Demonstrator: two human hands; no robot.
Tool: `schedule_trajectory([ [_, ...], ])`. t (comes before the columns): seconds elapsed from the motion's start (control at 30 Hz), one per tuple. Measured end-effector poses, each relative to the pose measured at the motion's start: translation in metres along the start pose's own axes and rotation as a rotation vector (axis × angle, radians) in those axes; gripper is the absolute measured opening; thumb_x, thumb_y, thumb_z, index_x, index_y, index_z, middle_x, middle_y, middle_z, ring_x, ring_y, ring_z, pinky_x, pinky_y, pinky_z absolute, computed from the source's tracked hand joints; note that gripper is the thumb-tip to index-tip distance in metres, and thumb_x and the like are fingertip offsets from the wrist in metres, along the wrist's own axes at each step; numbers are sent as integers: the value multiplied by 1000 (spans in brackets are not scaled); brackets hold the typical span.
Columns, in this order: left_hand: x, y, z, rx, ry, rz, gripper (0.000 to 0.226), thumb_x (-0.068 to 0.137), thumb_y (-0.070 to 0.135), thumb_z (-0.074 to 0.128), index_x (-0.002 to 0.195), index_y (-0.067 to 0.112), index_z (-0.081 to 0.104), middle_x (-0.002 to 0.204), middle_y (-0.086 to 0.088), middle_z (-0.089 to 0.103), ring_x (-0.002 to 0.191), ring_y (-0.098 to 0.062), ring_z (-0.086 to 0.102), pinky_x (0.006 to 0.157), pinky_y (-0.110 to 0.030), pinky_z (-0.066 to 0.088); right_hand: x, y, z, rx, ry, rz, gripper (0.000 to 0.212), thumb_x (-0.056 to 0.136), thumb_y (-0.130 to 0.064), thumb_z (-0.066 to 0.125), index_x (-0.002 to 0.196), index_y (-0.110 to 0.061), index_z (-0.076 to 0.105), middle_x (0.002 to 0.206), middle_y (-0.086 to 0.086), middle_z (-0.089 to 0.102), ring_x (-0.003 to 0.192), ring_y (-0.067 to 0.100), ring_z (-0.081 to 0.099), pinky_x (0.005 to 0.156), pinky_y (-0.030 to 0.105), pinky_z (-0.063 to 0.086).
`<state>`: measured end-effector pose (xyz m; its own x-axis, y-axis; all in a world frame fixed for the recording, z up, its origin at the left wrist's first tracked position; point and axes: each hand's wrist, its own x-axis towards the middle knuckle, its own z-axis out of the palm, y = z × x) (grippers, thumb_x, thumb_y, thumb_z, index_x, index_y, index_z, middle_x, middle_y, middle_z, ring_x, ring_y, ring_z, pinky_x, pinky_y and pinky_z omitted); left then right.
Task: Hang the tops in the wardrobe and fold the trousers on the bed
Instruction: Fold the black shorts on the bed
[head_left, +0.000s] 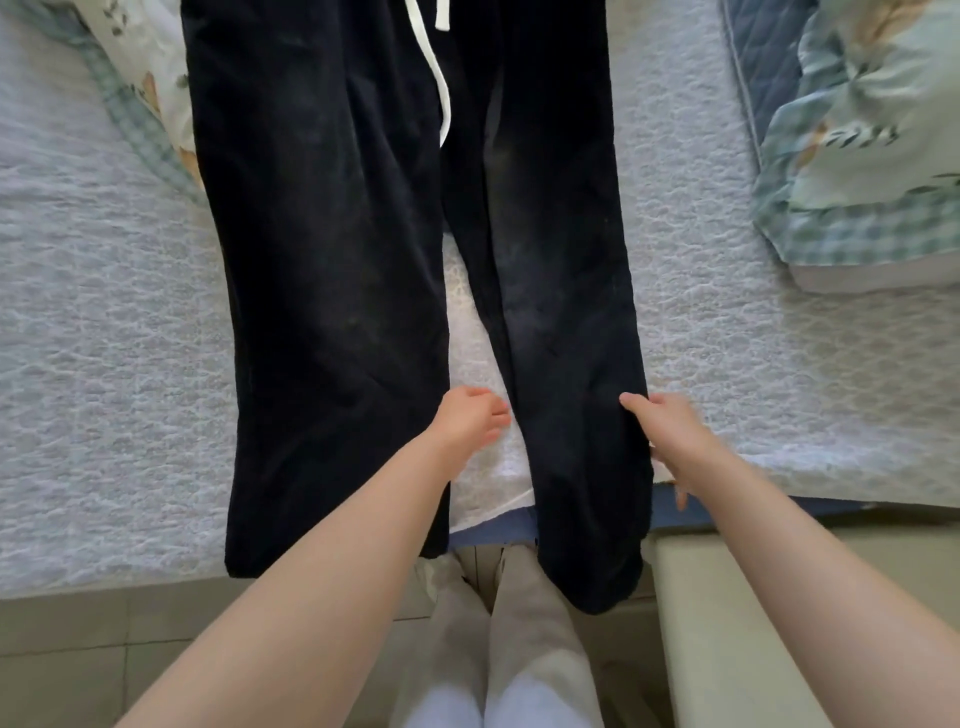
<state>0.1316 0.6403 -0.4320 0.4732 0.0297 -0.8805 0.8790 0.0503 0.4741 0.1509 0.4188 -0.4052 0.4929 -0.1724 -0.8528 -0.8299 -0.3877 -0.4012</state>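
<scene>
Far left: bed (104, 312) with a pale grey textured cover, tiled floor (78, 639) below its near edge. Top left, a floral quilt with checked border (140, 78) lies bunched on the bed, its edge tucked under the garment.

Black trousers (322, 260) lie flat on the bed, waist away from the person, legs spread apart toward them. The left leg's hem sits at the bed's near edge. A white drawstring (441, 88) trails down from the waist along the middle.

Left hand (467, 415) is in the gap between the two trouser legs, just beside the left leg's inner edge, forearm crossing over that leg. Its fingers (496, 415) are loosely curled over bare bed cover, gripping nothing.

Bottom centre: the person's own legs in beige trousers (519, 623), standing against the bed.

The right trouser leg hangs past the bed edge, hem below the mattress line.

Right hand (672, 434) is at that leg's outer edge, thumb (631, 401) lying on the black fabric, fingers (678, 488) running down along the edge. Blurred; cannot tell if it grips or just touches.

Bottom right: a cream flat-topped unit (727, 649) beside the bed. Top right: a dark blue quilted piece (763, 67), then a second floral checked quilt (857, 171), folded, well apart from the trousers.
</scene>
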Motion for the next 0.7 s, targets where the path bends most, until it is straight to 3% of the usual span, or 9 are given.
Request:
schedule_trajectory([
  [0.1, 7, -1, 12, -113, 28, -20, 13, 103, 12, 43, 99, 13, 55, 107, -8, 69, 102, -21, 68, 96, -36, 52, -7, 12, -3, 68, -50, -31, 40, 98, -34, 42, 109, 0, 61, 112, 25, 63, 88, 24, 64, 74, 35, 47],
  [0.23, 7, -8, 30, -140, 2, -19, 22, 104, 21, 45, 98, 9, 61, 96, -6, 70, 99, -24, 69, 88, -34, 56, -21, 23, -9, 387, -184, 31, 35, 105, -29, 36, 111, -11, 65, 105, 5, 74, 99, 20, 69, 81, 37, 55],
  [0.37, -3, -10, 37, -280, -111, -167, 37, 98, 42, 55, 119, 14, 64, 111, -2, 73, 103, -20, 70, 90, -37, 56, -29, 30, -15, 564, -284, 117, 35, 105, -27, 36, 118, -9, 63, 115, 9, 71, 108, 25, 66, 83, 37, 53],
  [0.47, -14, -14, 32, -294, -166, -162, 39, 93, 44, 62, 120, 16, 66, 112, 1, 74, 105, -17, 69, 98, -35, 52, -28, 29, -22, 447, -150, 45, 32, 103, -30, 41, 110, -11, 66, 102, 4, 74, 96, 20, 69, 80, 35, 53],
  [0.6, -30, -29, 9, -335, -120, -22, 46, 90, 30, 71, 130, 11, 61, 121, 0, 70, 113, -17, 66, 105, -37, 47, -24, 30, -43, 47, 132, -126, 45, 98, -49, 35, 105, -14, 63, 103, 5, 68, 95, 23, 64, 92, 46, 51],
  [0.7, -45, -38, -8, -307, -133, 21, 34, 92, 19, 67, 125, 9, 61, 121, -3, 70, 111, -19, 67, 97, -37, 52, -31, 33, -53, -7, 149, -226, 48, 98, -53, 38, 90, -9, 54, 84, 7, 56, 77, 25, 54, 71, 36, 46],
])
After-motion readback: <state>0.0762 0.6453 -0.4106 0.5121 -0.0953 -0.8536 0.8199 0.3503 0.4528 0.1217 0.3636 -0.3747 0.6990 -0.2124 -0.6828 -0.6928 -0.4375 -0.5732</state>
